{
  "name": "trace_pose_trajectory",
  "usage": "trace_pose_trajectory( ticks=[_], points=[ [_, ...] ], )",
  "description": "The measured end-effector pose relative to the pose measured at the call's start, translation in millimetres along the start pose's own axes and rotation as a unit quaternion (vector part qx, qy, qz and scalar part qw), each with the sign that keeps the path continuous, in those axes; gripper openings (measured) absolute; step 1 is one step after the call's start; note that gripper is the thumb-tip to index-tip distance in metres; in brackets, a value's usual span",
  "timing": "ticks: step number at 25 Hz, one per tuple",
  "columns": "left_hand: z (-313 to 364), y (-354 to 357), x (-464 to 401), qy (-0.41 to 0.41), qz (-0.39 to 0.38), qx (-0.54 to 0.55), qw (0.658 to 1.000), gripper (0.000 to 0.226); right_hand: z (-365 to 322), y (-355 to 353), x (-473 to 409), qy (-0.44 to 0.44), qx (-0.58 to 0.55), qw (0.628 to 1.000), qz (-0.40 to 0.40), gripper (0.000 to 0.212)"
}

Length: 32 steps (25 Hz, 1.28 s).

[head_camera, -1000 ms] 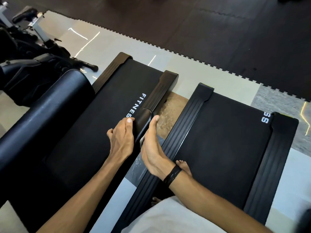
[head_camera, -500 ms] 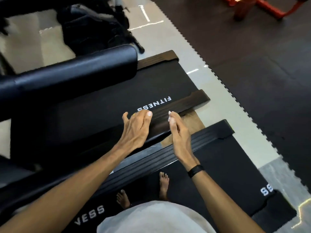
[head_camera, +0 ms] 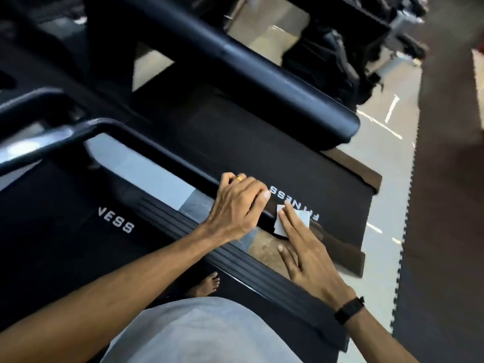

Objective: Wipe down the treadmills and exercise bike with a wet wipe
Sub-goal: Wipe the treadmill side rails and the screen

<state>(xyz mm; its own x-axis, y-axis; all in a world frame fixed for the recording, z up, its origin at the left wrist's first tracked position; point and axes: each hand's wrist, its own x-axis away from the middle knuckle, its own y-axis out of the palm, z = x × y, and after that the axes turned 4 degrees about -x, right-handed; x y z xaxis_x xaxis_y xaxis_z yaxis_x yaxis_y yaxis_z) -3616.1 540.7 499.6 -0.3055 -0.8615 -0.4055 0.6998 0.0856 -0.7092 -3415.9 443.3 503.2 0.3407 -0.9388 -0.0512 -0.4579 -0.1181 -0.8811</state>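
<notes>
Head view, wet wipe (head_camera: 290, 221) half hidden under right hand (head_camera: 305, 254), blurred

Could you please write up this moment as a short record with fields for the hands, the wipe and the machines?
left hand: fingers curled over the black handrail
right hand: straight fingers press on the white wipe
wipe: lies flat at the end of the handrail, partly under the fingers
near treadmill: the person stands on it; a bare foot shows
far treadmill: belt printed FITNESS, beyond the handrail
wrist: black band on the right
</notes>
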Motion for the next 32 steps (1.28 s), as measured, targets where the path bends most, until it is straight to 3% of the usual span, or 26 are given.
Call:
trace_pose_trajectory(
  ticks=[5, 11, 14, 19, 22, 25, 27, 29, 32],
  points=[
    [14.7, 6.9, 51.9, -0.048, 0.021, -0.044, 0.998, 0.032, 16.7, -23.2, 14.9, -0.124, 0.09, 0.984, -0.09, 0.063],
    [59.5, 20.1, 91.1, -0.16, -0.014, -0.048, 0.986, 0.049, 43.4, -40.9, 21.8, -0.248, 0.37, 0.883, -0.15, 0.075],
    [70.7, 25.7, 109.4, -0.222, 0.011, -0.041, 0.974, 0.056, 52.4, -48.9, 11.7, -0.302, 0.41, 0.845, -0.165, 0.068],
    [96.1, 58.5, 118.1, -0.384, 0.053, -0.024, 0.922, 0.057, 52.7, -54.9, -34.9, -0.404, 0.438, 0.781, -0.187, 0.066],
    [114.3, 84.6, 114.3, -0.439, 0.086, 0.002, 0.894, 0.058, 52.8, -55.5, -41.6, -0.44, 0.463, 0.745, -0.193, 0.07],
    [133.0, 104.2, 122.3, -0.484, 0.118, 0.024, 0.867, 0.058, 57.1, -62.4, -45.8, -0.503, 0.497, 0.669, -0.23, 0.072],
    [137.7, 112.1, 127.2, -0.512, 0.151, 0.023, 0.845, 0.056, 43.1, -60.6, -64.5, -0.53, 0.509, 0.643, -0.216, 0.072],
    [135.5, 118.6, 128.8, -0.53, 0.164, 0.04, 0.831, 0.056, 14.6, -39.4, -84.6, -0.49, 0.576, 0.611, -0.236, 0.078],
    [124.1, 122.4, 127.2, -0.538, 0.171, 0.051, 0.824, 0.059, -12.0, -2.2, -82.1, -0.452, 0.686, 0.485, -0.298, 0.085]
  ],
)
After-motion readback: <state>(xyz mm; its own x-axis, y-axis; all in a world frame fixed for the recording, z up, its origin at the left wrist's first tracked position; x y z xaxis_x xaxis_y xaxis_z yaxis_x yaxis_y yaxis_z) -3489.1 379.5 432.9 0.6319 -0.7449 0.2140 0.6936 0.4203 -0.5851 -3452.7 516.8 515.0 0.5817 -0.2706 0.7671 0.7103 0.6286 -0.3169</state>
